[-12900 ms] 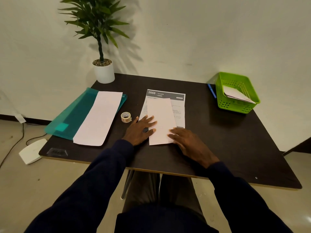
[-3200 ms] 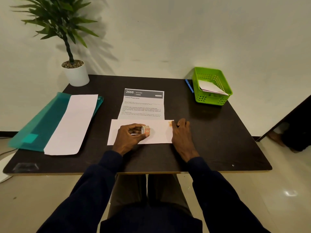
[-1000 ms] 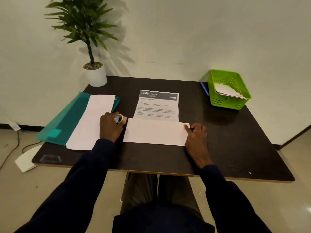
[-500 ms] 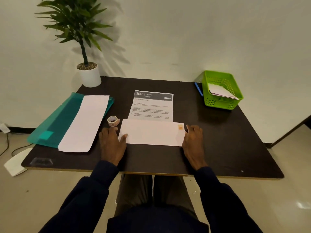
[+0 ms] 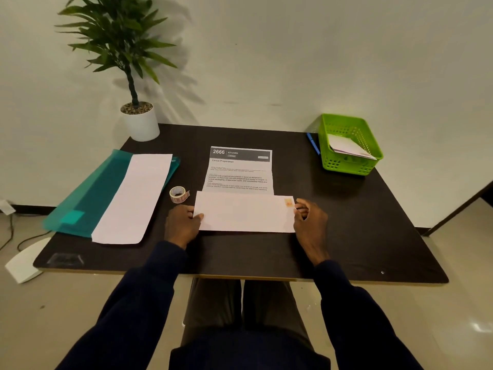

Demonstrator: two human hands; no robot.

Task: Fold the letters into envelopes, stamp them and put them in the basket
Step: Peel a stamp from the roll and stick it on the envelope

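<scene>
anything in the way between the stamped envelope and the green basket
Nothing visible. The table is bare between the envelope and the green basket. A blue pen lies beside the basket's left wall, off that path; paper already sits inside.

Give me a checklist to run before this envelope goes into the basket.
1. Stamp applied: ok. The stamp sits in the top right corner of the envelope.
2. Left grip: ok. The left hand has its thumb over the left edge.
3. Right grip: cannot tell. The right hand curls at the right edge, but no pinch is visible.
4. Flap sealed: cannot tell. That side faces down.
5. Basket room: ok. The basket holds white mail with space above it.
6. Path: ok. The table is bare on the way, and the pen lies left of the basket.
</scene>
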